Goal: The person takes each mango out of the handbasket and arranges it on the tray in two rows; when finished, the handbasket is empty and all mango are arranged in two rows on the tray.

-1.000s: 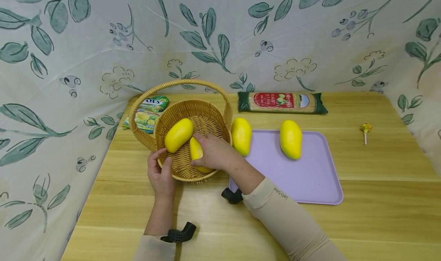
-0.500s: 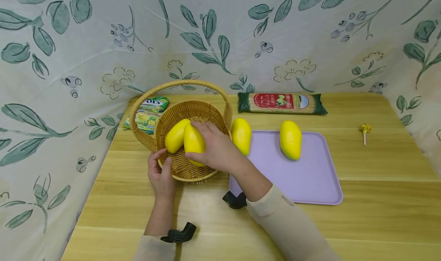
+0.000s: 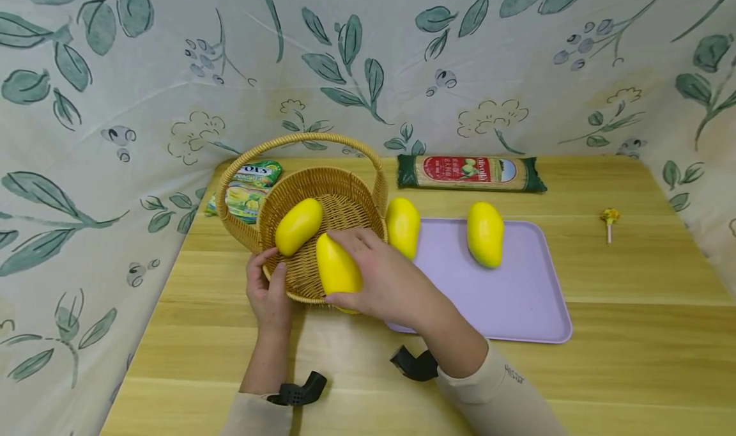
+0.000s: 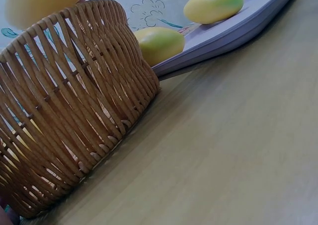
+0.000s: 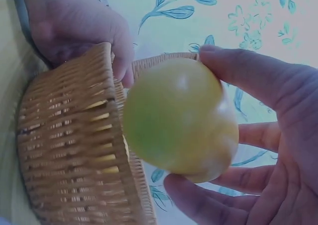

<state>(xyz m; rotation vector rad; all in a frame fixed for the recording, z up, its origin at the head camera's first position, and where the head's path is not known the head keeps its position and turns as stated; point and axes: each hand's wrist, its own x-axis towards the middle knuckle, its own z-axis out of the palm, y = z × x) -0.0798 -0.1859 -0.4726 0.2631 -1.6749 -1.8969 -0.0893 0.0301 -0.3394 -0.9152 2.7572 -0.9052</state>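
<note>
My right hand (image 3: 385, 279) grips a yellow mango (image 3: 338, 266), thumb on one side and fingers on the other. In the left wrist view this mango (image 4: 42, 6) is above the rim of the wicker basket (image 4: 74, 101); in the right wrist view its greenish end (image 5: 164, 120) faces the camera. My left hand (image 3: 270, 295) holds the basket (image 3: 351, 199) by its front left rim, thumb and fingers on either side. Another mango (image 3: 299, 227) lies inside the basket, on the left. The basket's tall handle (image 3: 299, 139) arches over the back.
Right of the basket, a mango (image 3: 404, 228) sits by the left edge of a lilac tray (image 3: 517, 308). A further mango (image 3: 485, 234) lies on the tray. A noodle packet (image 3: 471, 172), a green-yellow snack bag (image 3: 244, 199) and a lollipop (image 3: 609, 216) lie around them.
The right hand has lifted the mango from low in the basket, first over the other mango, then back toward the front right rim. The left hand and basket have stayed put.
</note>
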